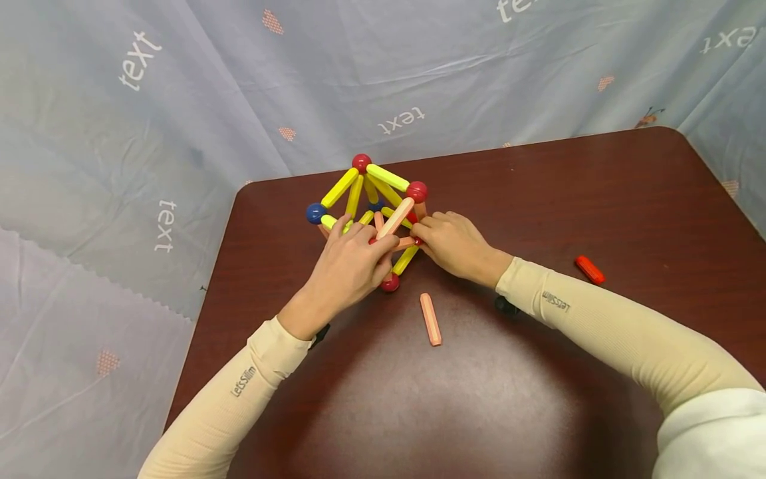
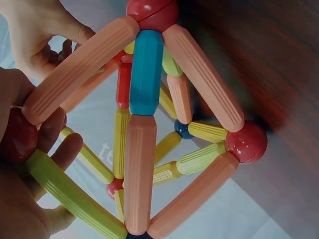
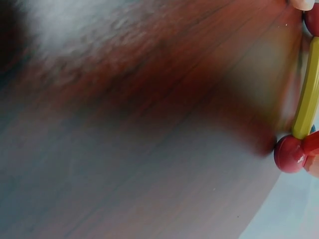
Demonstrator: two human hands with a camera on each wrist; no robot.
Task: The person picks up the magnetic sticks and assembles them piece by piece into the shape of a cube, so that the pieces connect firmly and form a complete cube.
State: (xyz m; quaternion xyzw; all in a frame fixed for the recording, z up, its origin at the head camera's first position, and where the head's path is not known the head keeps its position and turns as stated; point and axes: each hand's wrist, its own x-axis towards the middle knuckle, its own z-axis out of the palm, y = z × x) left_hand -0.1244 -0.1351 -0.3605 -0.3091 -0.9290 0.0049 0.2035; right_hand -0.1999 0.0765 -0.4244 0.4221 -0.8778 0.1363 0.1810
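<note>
A frame of magnetic sticks and balls, in yellow, peach and other colours, stands on the table between the two hands. My left hand holds a red ball at its near side, fingers curled round it. From this ball a peach stick slants up to another red ball. At the frame's right side, my right hand pinches a small red ball, mostly covered by its fingers. A fingertip touches a red ball in the right wrist view. A teal stick shows in the left wrist view.
One loose peach stick lies on the dark brown table in front of the frame. Further right lies a short red stick, beyond the right forearm. A pale printed curtain hangs behind the table and along its left side.
</note>
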